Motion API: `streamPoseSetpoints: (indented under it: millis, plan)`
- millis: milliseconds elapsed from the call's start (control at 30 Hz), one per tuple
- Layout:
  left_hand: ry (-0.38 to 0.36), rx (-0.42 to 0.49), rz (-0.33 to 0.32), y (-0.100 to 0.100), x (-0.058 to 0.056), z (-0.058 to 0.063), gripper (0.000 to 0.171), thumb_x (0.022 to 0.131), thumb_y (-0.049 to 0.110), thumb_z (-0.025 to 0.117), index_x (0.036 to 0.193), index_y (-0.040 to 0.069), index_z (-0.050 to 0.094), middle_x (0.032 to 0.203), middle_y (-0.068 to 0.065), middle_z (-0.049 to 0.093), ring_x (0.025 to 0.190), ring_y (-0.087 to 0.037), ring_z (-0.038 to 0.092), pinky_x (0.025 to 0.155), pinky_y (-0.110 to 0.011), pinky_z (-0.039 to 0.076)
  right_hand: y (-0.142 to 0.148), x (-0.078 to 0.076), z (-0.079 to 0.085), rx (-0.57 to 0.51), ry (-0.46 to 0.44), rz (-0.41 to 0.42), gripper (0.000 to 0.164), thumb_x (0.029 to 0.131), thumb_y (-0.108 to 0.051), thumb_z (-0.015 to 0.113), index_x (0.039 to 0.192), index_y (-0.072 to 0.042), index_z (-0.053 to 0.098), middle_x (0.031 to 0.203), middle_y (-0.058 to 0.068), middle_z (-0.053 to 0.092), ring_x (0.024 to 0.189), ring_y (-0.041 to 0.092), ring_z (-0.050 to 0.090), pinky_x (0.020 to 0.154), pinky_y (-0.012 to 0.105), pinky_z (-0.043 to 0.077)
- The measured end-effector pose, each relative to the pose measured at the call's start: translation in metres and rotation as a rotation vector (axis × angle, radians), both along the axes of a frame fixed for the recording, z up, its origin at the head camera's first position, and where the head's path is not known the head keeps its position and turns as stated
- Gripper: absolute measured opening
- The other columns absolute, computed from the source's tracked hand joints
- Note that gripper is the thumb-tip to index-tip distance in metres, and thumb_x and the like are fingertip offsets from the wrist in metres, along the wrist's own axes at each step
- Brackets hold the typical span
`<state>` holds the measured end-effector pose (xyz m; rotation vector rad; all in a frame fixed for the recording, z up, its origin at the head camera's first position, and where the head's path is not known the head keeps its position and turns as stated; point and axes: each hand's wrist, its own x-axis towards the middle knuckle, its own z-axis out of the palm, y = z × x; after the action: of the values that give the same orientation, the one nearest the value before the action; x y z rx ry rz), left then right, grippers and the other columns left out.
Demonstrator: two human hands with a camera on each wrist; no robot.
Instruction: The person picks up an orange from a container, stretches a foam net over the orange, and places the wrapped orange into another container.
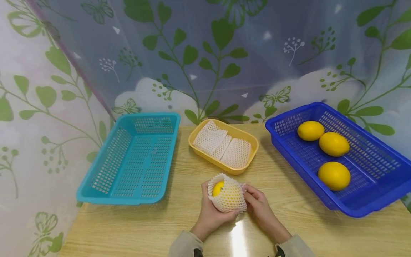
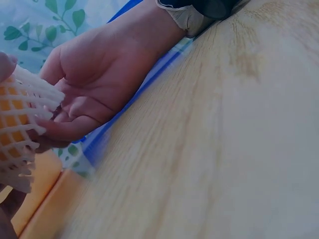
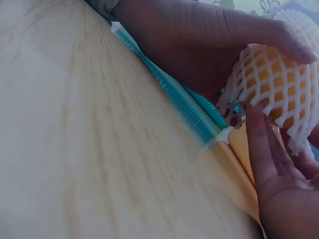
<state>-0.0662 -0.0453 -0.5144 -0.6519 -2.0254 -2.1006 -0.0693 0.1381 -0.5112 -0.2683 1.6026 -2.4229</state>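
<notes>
One yellow fruit (image 1: 218, 188) in a white net (image 1: 232, 198) shows at the head view's lower centre; we see the left hand (image 1: 211, 216) gripping it, the right hand (image 1: 260, 206) pinching the net's edge. The left-wrist view puts it at far left, the right-wrist view at upper right.

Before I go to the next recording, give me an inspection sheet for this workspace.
Surface: wood-grain tabletop, bright glare at front.
Job's things: one yellow fruit partly inside a white foam net sleeve; more foam nets in a yellow tray; three bare yellow fruits in a blue basket on the right; turquoise basket on the left.
Clutter: nothing seen.
Grips: left grip holds the sleeved fruit; right grip pinches the sleeve's edge.
Cables: nothing seen.
Surroundings: leaf-and-butterfly backdrop behind and beside the table.
</notes>
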Motion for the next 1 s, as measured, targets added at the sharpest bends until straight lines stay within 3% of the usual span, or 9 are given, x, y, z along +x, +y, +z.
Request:
streamPoseSetpoints:
  millis: [167,367,500,600,667,800,900,1000]
  plan:
    - [0.044,0.008,-0.014,-0.001,0.002,0.01,0.096,0.063,-0.004,0.089,0.14,0.008,0.033,0.137,-0.011,0.05,0.121,-0.023,0.053,0.105,-0.034,0.042,0.004,0.0,0.001,-0.086,-0.141,0.108,0.027,0.107,-0.014,0.041,0.116,-0.019,0.066,0.119,-0.002,0.061,0.108,0.01,0.061,0.094,0.029,0.051]
    - [0.113,0.018,-0.002,-0.001,0.004,0.023,0.095,0.063,-0.005,0.087,0.142,0.003,0.035,0.138,-0.013,0.049,0.123,-0.024,0.051,0.107,-0.034,0.04,0.006,0.0,0.001,-0.338,-0.2,0.222,0.036,0.107,-0.007,0.033,0.125,-0.011,0.064,0.125,0.005,0.062,0.114,0.018,0.062,0.1,0.034,0.047]
    - [0.085,0.031,0.003,-0.001,0.008,0.029,0.099,0.064,-0.005,0.086,0.143,-0.003,0.027,0.139,-0.013,0.046,0.126,-0.021,0.048,0.109,-0.031,0.037,0.003,0.001,0.002,-0.463,-0.227,0.28,0.041,0.107,-0.003,0.028,0.128,-0.008,0.062,0.126,0.008,0.061,0.116,0.02,0.061,0.102,0.035,0.044]
    - [0.051,0.044,-0.003,-0.001,0.009,0.029,0.096,0.064,-0.006,0.086,0.14,-0.002,0.027,0.137,-0.012,0.047,0.123,-0.02,0.049,0.107,-0.029,0.038,0.001,0.001,0.002,-0.499,-0.223,0.3,0.042,0.107,-0.001,0.025,0.13,-0.007,0.061,0.128,0.009,0.059,0.119,0.021,0.059,0.104,0.036,0.043]
    - [0.052,0.05,-0.002,-0.001,0.008,0.028,0.092,0.064,-0.006,0.086,0.138,0.0,0.031,0.135,-0.012,0.048,0.121,-0.02,0.051,0.106,-0.03,0.04,0.0,0.001,0.002,-0.498,-0.215,0.303,0.042,0.107,-0.001,0.025,0.13,-0.007,0.06,0.129,0.009,0.059,0.12,0.021,0.058,0.105,0.037,0.042]
    - [0.063,0.071,0.022,-0.001,0.004,0.014,0.093,0.062,-0.008,0.085,0.139,0.002,0.034,0.134,-0.014,0.05,0.119,-0.021,0.053,0.105,-0.031,0.042,-0.002,0.001,0.001,-0.417,-0.194,0.26,0.037,0.106,-0.003,0.03,0.126,-0.009,0.061,0.122,0.006,0.061,0.111,0.017,0.061,0.098,0.033,0.049]
    - [0.076,0.069,0.063,-0.002,0.0,0.001,0.096,0.06,-0.006,0.086,0.141,0.004,0.035,0.133,-0.015,0.051,0.118,-0.022,0.054,0.104,-0.032,0.043,-0.005,0.002,0.0,-0.283,-0.173,0.162,0.028,0.104,-0.003,0.037,0.123,-0.011,0.057,0.115,0.004,0.062,0.103,0.014,0.062,0.088,0.029,0.054]
    - [0.083,0.045,0.09,-0.003,-0.001,-0.004,0.096,0.059,0.0,0.086,0.142,0.008,0.038,0.132,-0.013,0.053,0.116,-0.023,0.056,0.102,-0.033,0.044,-0.009,0.003,0.0,-0.147,-0.111,0.015,0.023,0.102,-0.003,0.045,0.123,-0.01,0.051,0.113,0.002,0.062,0.101,0.012,0.062,0.085,0.027,0.054]
